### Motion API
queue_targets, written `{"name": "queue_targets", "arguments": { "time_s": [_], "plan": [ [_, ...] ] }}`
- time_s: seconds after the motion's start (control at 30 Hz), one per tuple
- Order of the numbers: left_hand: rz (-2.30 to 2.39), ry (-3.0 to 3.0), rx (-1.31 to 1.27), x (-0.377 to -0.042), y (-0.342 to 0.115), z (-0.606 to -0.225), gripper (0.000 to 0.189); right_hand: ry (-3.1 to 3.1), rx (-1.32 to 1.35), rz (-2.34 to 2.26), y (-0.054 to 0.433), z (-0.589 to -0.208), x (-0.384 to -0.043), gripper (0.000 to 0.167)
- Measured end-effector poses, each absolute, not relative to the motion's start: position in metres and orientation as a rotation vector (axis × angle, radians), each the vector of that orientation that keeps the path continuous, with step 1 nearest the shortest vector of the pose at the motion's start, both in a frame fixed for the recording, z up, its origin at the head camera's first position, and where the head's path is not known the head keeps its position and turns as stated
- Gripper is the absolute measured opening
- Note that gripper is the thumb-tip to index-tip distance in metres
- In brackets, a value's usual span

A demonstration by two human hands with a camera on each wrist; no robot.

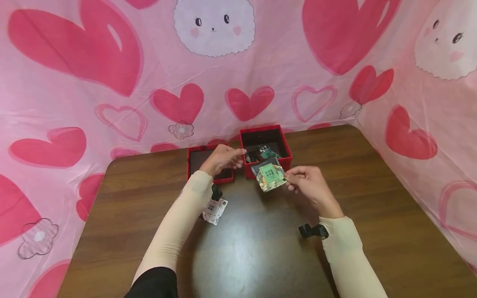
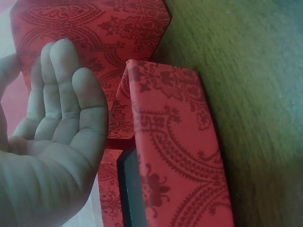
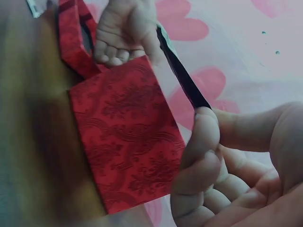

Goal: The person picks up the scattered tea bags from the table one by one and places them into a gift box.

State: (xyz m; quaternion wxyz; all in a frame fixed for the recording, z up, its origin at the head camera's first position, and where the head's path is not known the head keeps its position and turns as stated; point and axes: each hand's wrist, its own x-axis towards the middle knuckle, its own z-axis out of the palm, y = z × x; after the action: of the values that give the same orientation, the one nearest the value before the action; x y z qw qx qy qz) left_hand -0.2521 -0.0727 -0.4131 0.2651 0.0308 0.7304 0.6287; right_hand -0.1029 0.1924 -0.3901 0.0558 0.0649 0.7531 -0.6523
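A flat, square packet with a green label [image 1: 271, 174] is pinched by a corner between the thumb and fingers of my right hand [image 1: 309, 184]. It hangs in front of the open red box [image 1: 253, 170], and the right wrist view shows its thin dark edge [image 3: 184, 78]. My left hand [image 1: 223, 158] is at the box's left side, thumb near the rim. In the left wrist view its fingers [image 2: 64, 94] are loosely extended beside the red patterned wall [image 2: 137, 28]; firm contact cannot be told. Inside the box lie teal patterned packets [image 1: 268, 152].
A shallow red tray-like lid [image 1: 223, 181] with a dark inside lies left of the box, partly behind my left hand. A pale pink printed packet [image 1: 216, 212] lies on the brown table [image 1: 242, 256] by my left forearm. Pink heart-patterned cloth [image 1: 212, 82] hangs behind.
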Motion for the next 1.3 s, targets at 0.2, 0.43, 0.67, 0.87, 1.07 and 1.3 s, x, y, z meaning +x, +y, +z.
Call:
{"name": "queue_targets", "arguments": {
  "time_s": [0.2,0.43,0.67,0.87,1.07,1.3],
  "plan": [
    [1.673,1.998,0.077,-0.252,-0.072,-0.411,0.027,2.28,0.307,-2.067,0.191,-0.378,-0.138,0.023],
    [1.665,1.999,0.083,-0.25,-0.069,-0.408,0.028,2.324,0.374,-2.073,0.188,-0.364,-0.177,0.027],
    [1.659,2.005,0.084,-0.249,-0.069,-0.408,0.028,2.325,0.34,-2.067,0.183,-0.359,-0.184,0.028],
    [1.663,1.992,0.067,-0.25,-0.072,-0.407,0.03,2.441,0.318,-1.952,0.184,-0.358,-0.185,0.033],
    [1.664,2.001,0.066,-0.254,-0.072,-0.403,0.029,2.709,0.362,-1.66,0.186,-0.36,-0.171,0.039],
    [1.661,1.98,0.052,-0.253,-0.071,-0.407,0.028,2.572,0.256,-1.779,0.17,-0.369,-0.158,0.031]
  ]
}}
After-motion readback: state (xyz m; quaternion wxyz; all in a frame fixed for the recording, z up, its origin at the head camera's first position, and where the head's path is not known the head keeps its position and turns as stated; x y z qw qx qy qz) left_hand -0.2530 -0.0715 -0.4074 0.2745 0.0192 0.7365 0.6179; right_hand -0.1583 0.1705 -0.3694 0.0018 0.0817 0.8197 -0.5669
